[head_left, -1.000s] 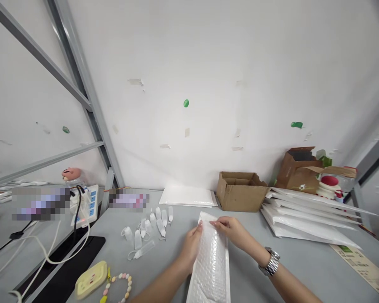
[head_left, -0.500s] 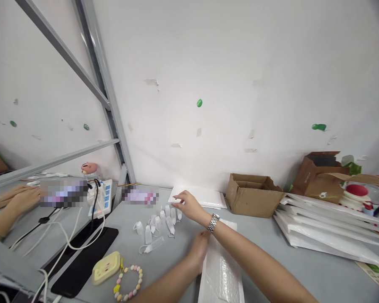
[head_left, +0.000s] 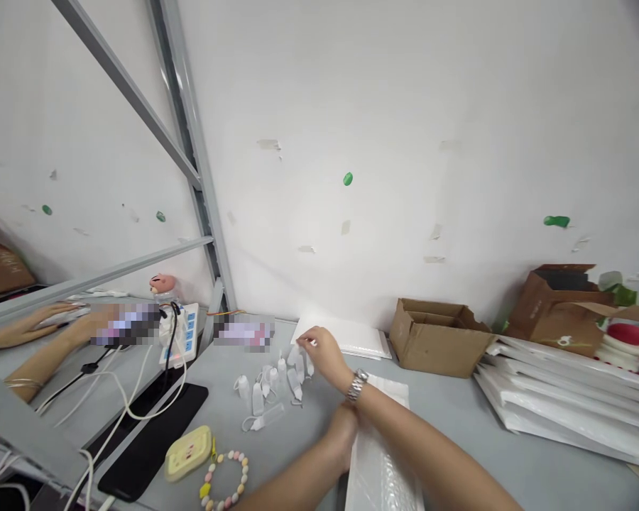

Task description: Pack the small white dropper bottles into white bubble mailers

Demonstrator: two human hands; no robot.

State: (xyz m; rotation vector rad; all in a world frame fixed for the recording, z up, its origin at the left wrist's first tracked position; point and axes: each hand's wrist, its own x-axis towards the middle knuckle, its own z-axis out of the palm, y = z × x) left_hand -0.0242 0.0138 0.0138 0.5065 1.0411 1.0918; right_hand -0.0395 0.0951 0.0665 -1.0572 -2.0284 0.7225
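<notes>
Several small white squeeze bottles (head_left: 269, 387) stand and lie on the grey table (head_left: 458, 426). My right hand (head_left: 324, 355), with a metal watch on the wrist, reaches left across my other arm, and its fingertips pinch one small bottle (head_left: 299, 357) at the far edge of the group. A white bubble mailer (head_left: 386, 468) lies flat in front of me. My left hand (head_left: 345, 434) grips its left edge, partly hidden under my right forearm.
An open cardboard box (head_left: 439, 341) stands at the back, with flat white mailers (head_left: 359, 335) beside it and a mailer stack (head_left: 569, 401) at the right. A power strip (head_left: 185, 330), cables, black pad (head_left: 149, 443), yellow case (head_left: 187, 453) and bead bracelet (head_left: 226, 484) lie left. Another person's hands (head_left: 37, 326) work beyond the shelf frame (head_left: 192, 156).
My right hand left the mailer's top edge, crossed over to the left and closed on a small bottle. The view turned left, showing another person's hands.
</notes>
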